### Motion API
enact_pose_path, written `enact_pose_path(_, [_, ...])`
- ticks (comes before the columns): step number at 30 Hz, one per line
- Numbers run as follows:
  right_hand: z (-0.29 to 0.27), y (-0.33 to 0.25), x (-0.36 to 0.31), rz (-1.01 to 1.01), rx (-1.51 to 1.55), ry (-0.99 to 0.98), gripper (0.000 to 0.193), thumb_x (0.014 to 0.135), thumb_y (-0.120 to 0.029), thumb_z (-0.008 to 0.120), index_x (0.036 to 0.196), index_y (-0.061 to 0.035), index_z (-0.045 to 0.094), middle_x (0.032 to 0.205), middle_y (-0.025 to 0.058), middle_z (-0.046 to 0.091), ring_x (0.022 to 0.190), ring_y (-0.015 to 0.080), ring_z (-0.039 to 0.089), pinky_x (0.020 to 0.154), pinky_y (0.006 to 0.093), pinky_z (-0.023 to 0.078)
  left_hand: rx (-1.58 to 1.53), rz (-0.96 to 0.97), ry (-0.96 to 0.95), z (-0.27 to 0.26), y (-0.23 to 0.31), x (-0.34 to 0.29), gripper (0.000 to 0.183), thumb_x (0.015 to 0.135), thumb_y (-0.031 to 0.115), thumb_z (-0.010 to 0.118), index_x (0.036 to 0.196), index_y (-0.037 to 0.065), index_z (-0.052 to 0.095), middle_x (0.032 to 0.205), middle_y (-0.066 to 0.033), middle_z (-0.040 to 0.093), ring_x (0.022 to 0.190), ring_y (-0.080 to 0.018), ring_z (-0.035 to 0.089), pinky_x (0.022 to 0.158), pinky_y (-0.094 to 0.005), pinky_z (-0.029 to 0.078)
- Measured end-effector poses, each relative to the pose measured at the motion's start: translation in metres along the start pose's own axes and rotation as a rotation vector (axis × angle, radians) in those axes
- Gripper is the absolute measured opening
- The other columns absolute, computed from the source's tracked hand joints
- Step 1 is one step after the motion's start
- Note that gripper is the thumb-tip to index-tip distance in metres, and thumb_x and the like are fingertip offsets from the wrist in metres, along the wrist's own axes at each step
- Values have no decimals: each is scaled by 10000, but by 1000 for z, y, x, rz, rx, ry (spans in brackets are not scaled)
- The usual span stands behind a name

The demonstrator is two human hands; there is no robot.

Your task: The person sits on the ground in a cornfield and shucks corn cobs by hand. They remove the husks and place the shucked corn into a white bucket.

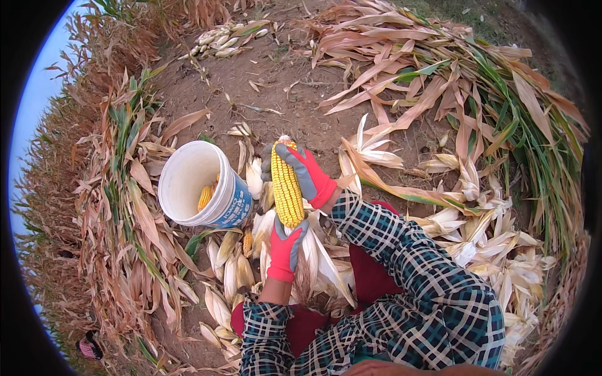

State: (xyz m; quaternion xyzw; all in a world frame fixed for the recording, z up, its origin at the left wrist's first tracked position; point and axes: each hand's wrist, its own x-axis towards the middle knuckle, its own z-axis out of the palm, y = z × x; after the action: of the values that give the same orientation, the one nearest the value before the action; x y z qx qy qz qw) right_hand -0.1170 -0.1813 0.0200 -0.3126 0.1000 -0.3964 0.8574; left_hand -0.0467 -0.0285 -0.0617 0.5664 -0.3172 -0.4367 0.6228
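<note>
Corn (286, 191), one bare ear, was held between the gloved fingers of both hands. The right hand (308, 172) gripped its upper part, fingers curled round behind, while the left hand (287, 245) held the lower tip in the fork of thumb and fingers. Handling it well probably meant keeping the upper grip firm and the lower fingers clear of the loose husks (323, 260) beneath them. It looked plump and bright yellow, kernels in neat rows, a pale stub showing above the right fingers. Left of those fingers stood a bucket (235, 203).
</note>
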Motion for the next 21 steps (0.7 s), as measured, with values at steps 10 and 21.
enact_pose_path(10, [-11,35,-19,74,-516,-401,657,790,-156,743,1341,-29,408,1221,62,565,1093,129,543,947,300,447,-30,-39,-82,28,-24,-30,233,806,37,678,1029,22,614,959,-14,598,872,-122,562,788,-260,448])
enact_pose_path(21, [-6,33,-20,146,-206,-432,617,784,-133,716,1329,-31,443,1062,50,621,902,125,608,764,292,507,-124,-25,-62,25,8,-39,269,772,17,679,1035,10,623,971,-29,628,896,-137,585,807,-265,450])
